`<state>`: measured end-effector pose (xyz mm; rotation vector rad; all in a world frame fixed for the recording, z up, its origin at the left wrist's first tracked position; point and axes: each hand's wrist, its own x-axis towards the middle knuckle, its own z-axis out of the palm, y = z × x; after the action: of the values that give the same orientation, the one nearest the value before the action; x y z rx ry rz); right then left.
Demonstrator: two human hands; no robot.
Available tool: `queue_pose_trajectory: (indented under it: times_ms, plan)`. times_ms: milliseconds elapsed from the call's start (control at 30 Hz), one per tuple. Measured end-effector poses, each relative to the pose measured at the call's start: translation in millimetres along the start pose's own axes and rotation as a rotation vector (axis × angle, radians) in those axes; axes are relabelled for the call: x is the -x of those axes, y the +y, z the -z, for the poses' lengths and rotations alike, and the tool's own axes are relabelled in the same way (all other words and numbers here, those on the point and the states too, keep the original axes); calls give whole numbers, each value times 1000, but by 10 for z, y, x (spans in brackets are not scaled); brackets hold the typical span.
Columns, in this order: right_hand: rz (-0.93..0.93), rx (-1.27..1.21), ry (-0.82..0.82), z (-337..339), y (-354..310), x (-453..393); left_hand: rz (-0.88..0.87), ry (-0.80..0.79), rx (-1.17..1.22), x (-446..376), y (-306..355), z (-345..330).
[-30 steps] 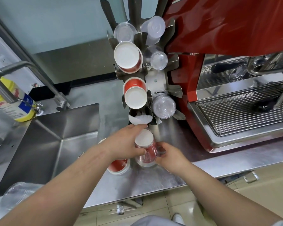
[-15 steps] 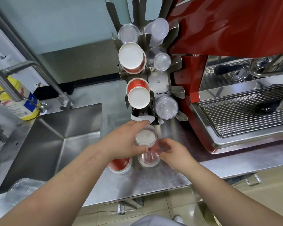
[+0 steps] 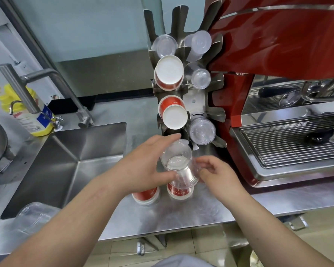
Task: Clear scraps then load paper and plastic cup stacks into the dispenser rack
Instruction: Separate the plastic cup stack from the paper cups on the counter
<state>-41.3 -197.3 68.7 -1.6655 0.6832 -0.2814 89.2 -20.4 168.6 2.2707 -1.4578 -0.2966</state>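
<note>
A clear plastic cup stack [image 3: 176,160] lies tilted just above the counter, its closed end toward the dispenser rack [image 3: 196,101]. My left hand [image 3: 143,166] grips its left side, and my right hand [image 3: 218,174] pinches its open end. Under it stands a red paper cup stack [image 3: 178,192] upside down; a second red stack [image 3: 146,196] sits partly hidden beneath my left hand. The rack holds red paper cups [image 3: 169,73] on the left and clear cups [image 3: 201,130] on the right. The rack's lowest left slot [image 3: 173,134] is right behind my left fingertips.
A red espresso machine [image 3: 278,54] with a wire drip grate [image 3: 289,143] stands right of the rack. On the left are a steel sink [image 3: 66,162], a faucet [image 3: 29,83] and a yellow bottle [image 3: 29,116]. More clear cups [image 3: 34,216] lie at the front left.
The clear cup stack has come up off the red paper cup stack and tilted toward the rack, with both hands rising along with it.
</note>
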Motion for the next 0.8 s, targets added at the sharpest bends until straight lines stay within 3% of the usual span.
queue_pose_trajectory:
  times_ms: [467, 800]
  plan:
    - [151, 26, -45, -66, -885, 417, 15, 308, 377, 527, 130, 546]
    - [235, 110, -209, -755, -1394, 470, 78, 522, 443, 1102, -244, 915]
